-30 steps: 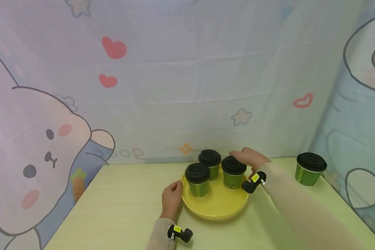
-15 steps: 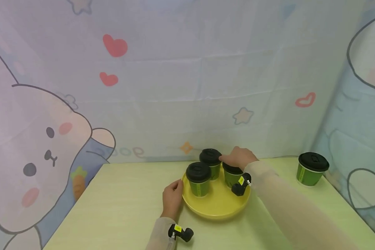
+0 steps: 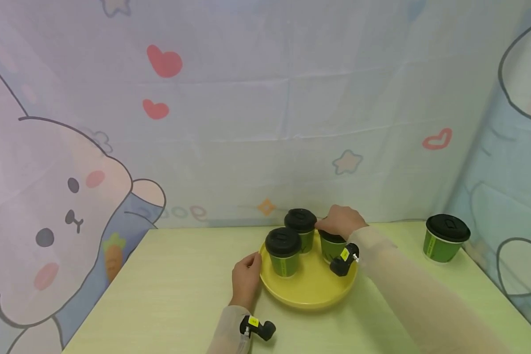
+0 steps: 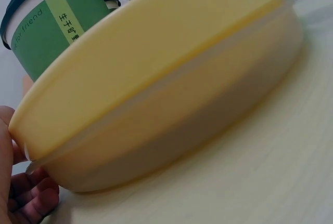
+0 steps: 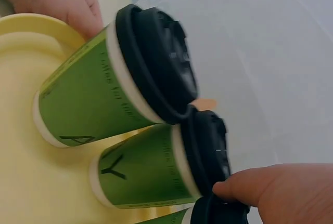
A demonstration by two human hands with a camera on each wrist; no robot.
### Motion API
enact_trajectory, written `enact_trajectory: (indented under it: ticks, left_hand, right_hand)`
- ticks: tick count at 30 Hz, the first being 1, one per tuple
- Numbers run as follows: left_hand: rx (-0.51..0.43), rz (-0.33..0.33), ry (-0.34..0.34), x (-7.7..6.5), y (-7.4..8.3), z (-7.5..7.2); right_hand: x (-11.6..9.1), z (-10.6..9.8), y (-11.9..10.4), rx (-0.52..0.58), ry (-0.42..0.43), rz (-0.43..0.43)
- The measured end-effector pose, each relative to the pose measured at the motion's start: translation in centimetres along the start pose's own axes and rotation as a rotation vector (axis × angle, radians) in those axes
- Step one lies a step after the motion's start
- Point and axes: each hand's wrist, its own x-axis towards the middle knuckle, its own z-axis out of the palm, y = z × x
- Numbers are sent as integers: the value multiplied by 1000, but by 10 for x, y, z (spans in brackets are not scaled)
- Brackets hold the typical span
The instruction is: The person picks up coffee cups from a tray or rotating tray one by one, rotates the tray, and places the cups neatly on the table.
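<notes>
Head view: the left hand [image 3: 245, 280] pinches the round yellow plate [image 3: 309, 296]; the right hand [image 3: 341, 222], grip unclear, touches a black-lidded green paper cup [image 3: 330, 249] on it. A sideways push may topple its twin cup [image 3: 301, 221].

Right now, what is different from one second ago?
The right hand moved left, from beside the right cup on the yellow tray to over its lid; any grip is hidden. Unchanged: left hand holding the tray's rim, front cup, back cup and the lone cup on the table.
</notes>
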Motion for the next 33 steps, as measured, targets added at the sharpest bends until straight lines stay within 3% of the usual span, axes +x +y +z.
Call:
enact_trajectory:
  ticks: [9,14,18,28,33]
  left_hand:
    - [-8,4,-2,0,-2,2]
    - [-1,2,-2,2,-3,3]
    - [4,-1,3,3,-3,1]
    - [6,-6,11,5,-4,-4]
    - [1,-2,2,5,-6,-5]
  right_hand:
    - [-5,-38,15,113,-52,-4]
    - [-11,-59,36,106,-63,-73]
    - [-19,-70,61,83,-63,-175]
    - [-43,-84,116,-6,41,-344]
    - [-55,-86,140,-10,68,-368]
